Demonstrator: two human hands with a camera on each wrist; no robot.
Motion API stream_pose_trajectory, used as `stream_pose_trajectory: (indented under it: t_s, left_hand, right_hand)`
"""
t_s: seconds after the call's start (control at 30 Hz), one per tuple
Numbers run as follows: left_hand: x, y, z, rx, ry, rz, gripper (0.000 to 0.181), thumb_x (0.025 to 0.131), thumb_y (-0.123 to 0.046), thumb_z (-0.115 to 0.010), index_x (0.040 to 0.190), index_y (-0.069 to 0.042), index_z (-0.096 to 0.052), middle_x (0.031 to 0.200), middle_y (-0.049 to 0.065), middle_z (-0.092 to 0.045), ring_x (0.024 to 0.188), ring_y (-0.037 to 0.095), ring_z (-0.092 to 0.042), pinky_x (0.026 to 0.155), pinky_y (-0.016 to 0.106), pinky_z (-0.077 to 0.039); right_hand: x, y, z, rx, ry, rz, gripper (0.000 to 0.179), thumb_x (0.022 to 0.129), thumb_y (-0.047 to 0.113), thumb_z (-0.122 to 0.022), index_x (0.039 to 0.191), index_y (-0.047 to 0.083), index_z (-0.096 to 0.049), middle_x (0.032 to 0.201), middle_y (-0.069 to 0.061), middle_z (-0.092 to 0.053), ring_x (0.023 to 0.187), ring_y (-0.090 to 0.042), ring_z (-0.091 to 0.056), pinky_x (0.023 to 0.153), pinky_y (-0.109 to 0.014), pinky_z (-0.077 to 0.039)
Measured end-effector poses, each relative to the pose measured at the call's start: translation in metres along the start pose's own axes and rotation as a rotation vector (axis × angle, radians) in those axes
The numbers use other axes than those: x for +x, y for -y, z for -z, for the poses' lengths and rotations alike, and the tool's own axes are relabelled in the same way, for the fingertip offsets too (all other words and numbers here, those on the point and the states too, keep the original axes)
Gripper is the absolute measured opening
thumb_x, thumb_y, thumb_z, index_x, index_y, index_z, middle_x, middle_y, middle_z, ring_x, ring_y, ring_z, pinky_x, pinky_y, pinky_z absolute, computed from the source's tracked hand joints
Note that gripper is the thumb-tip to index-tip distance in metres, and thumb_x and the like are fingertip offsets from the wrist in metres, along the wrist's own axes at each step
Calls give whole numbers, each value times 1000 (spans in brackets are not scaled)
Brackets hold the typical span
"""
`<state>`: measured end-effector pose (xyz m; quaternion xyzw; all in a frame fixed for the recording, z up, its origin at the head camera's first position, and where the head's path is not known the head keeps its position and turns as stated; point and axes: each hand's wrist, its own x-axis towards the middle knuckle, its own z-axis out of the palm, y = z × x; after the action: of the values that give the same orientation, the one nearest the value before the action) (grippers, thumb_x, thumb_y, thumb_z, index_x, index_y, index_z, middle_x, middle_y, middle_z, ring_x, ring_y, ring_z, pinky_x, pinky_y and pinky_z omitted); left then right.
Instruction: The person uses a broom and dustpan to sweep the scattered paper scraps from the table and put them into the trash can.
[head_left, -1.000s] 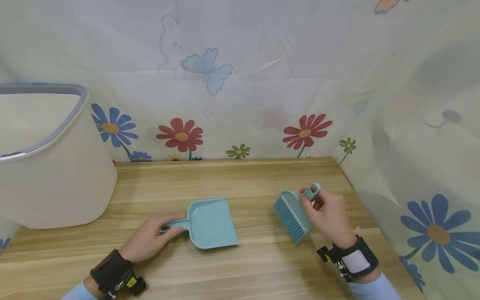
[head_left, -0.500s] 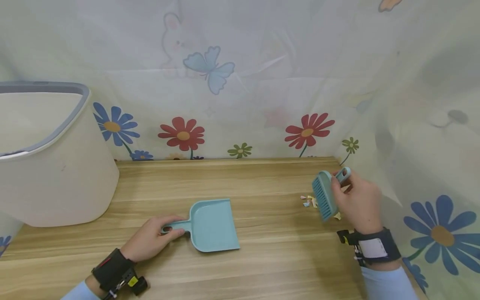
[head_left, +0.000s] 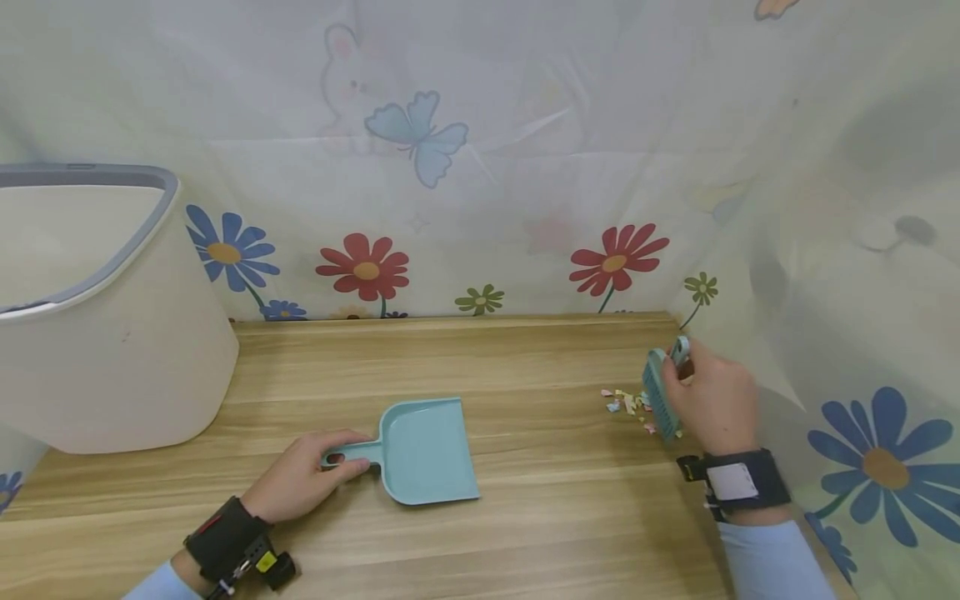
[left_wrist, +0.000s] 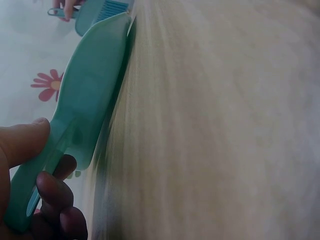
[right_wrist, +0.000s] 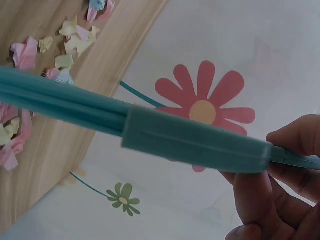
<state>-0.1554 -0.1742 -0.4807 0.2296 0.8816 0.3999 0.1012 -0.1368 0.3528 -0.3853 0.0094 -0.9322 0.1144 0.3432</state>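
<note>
My left hand (head_left: 303,479) grips the handle of a light-blue dustpan (head_left: 427,454), thumb on one side and fingers on the other. The pan lies on the table with its open edge facing right. At the right of the table, my right hand (head_left: 712,404) holds a small matching brush (head_left: 656,392) by its handle, bristles down. Small torn paper scraps (head_left: 628,403) lie just left of the bristles, and the brush hides part of them. Up close in the right wrist view, pink, yellow and blue scraps (right_wrist: 25,52) appear on both sides of the bristles (right_wrist: 55,97).
A tall white bin (head_left: 112,358) with a grey rim stands at the left. Flower-printed sheeting (head_left: 517,183) hangs behind the wooden table (head_left: 525,542) and along its right side. Bare wood lies between the pan and the scraps.
The right hand has carried the brush rightward and back to the far side of the paper scraps, turning it more upright. More scraps show now. The left hand and dustpan stay in place.
</note>
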Motion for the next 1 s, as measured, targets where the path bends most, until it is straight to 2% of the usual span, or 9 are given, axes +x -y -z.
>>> stream_pose_trajectory:
  t_s: [0.17,0.43,0.6,0.67,0.8,0.9,1.0]
  left_hand:
    - [0,1,-1,-3,-1,2,39,98,-50,-68,129,-26,-71,122,-9,-72,95,8,-60,81,23,-48]
    - [0,-4,0,-19,10,6,38,99,-45,-69,129,-23,-72,122,-7,-72,95,9,-59,79,23,-48]
    - [0,-3,-1,-23,14,-11,36,100,-44,-68,129,-23,-72,120,-8,-73,96,11,-61,81,23,-49]
    - [0,-2,-1,-20,12,-12,36,99,-45,-68,129,-24,-72,120,-9,-73,97,10,-61,82,23,-49]
    - [0,-1,-1,-12,6,-2,36,99,-47,-68,128,-26,-72,122,-9,-72,99,8,-61,84,23,-49]
    - [0,0,-1,-11,3,5,36,99,-47,-68,128,-27,-72,123,-9,-72,100,9,-61,85,23,-49]
    - [0,0,-1,-14,5,6,36,99,-47,-68,128,-27,-71,123,-10,-72,100,9,-61,85,23,-49]
  right_hand:
    - [-2,5,-9,21,16,68,11,88,10,-74,88,2,-67,69,-18,-73,52,-29,-66,44,-31,-39]
    - [-8,33,-11,97,93,120,12,91,11,-76,97,3,-70,74,-16,-74,51,-17,-62,45,-27,-45]
    - [-7,39,-7,224,36,190,16,88,6,-80,102,2,-74,77,-12,-76,54,-14,-61,45,-18,-42]
    - [-6,39,-6,257,-2,215,19,87,4,-82,104,2,-75,82,-12,-78,58,-17,-66,47,-20,-47]
    - [-4,37,-8,264,-41,281,26,82,3,-86,107,6,-79,92,-12,-80,72,-25,-76,60,-37,-57]
    - [-3,33,-15,239,-23,322,32,79,4,-89,109,10,-80,95,-10,-81,78,-27,-77,68,-45,-56]
    - [-5,27,-24,195,11,352,35,77,6,-90,111,12,-80,94,-9,-81,79,-25,-77,71,-46,-52]
